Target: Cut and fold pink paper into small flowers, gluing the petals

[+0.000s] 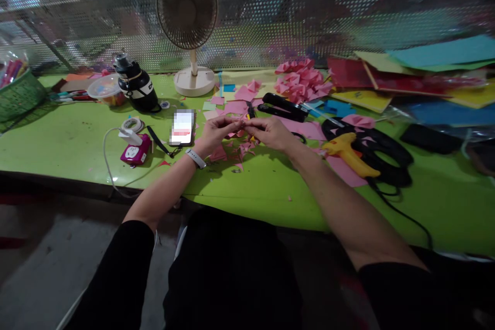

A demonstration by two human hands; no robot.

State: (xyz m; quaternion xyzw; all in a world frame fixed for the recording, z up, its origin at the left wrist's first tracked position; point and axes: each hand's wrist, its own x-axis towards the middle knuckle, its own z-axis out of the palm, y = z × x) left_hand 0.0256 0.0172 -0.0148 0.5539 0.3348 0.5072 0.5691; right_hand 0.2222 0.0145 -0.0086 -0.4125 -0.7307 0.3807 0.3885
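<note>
My left hand point(218, 134), with a pale band on the wrist, and my right hand point(273, 133) meet fingertip to fingertip above the green table. Both are closed in a pinch on a small piece of pink paper point(243, 119), mostly covered by the fingers. Cut pink paper scraps point(246, 148) lie below and around the hands. A pair of scissors, partly hidden, lies close behind my right hand. A black stapler point(284, 107) rests just beyond it. Farther back sits a heap of folded pink paper pieces point(301, 80).
A yellow glue gun point(350, 153) with a black cord lies right, beside a black ring-shaped object point(390, 147). Coloured paper sheets point(444, 56) are stacked at back right. Left stand a phone point(182, 128), purple plug adapter point(136, 150), black bottle point(138, 85) and fan point(194, 81).
</note>
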